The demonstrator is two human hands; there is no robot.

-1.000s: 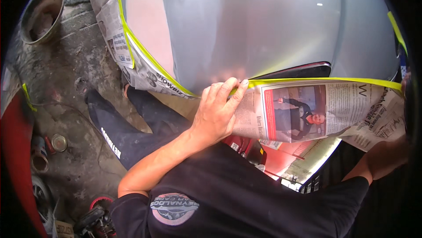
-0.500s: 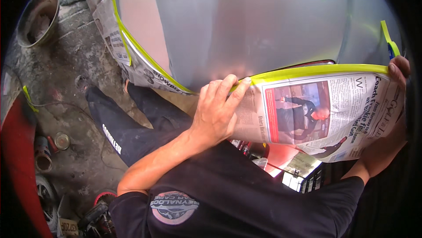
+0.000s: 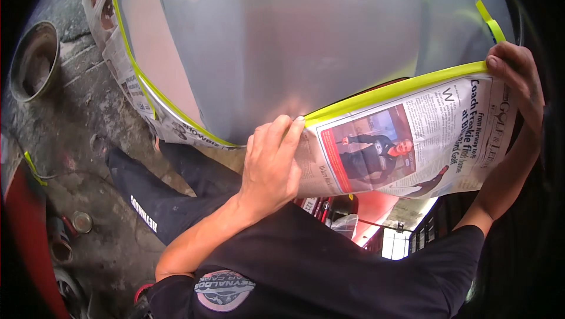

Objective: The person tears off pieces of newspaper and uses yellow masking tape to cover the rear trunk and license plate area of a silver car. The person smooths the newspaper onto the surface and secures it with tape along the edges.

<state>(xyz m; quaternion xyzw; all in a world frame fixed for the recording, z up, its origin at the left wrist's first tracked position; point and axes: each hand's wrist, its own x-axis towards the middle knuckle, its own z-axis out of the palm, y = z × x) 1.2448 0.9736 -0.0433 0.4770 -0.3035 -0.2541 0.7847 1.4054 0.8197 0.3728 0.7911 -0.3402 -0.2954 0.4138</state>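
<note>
A newspaper sheet [image 3: 438, 113] edged with bright yellow masking tape [image 3: 400, 88] stretches between my hands, just below a grey car body panel [image 3: 306, 36]. My left hand [image 3: 268, 163] grips the taped edge at its left end, fingertips up against the panel. At the other end, my right hand [image 3: 515, 72] pinches the sheet's upper corner, with thumb and fingers closed on it. Above the right hand, a loose strip of yellow tape [image 3: 482, 10] sticks out beside the panel. A narrow dark red gap shows between the taped edge and the panel.
More newspaper [image 3: 126, 77] is taped along the panel's left edge, beside a pinkish patch [image 3: 156, 48]. On the stained floor stand a round basin [image 3: 35, 63] and cans [image 3: 82, 222]. A red curved panel [image 3: 26, 213] lies at the lower left.
The taped edge now slopes up more steeply to the right, my right hand being higher relative to my left. The whole view has shifted. Both hands keep hold of the sheet.
</note>
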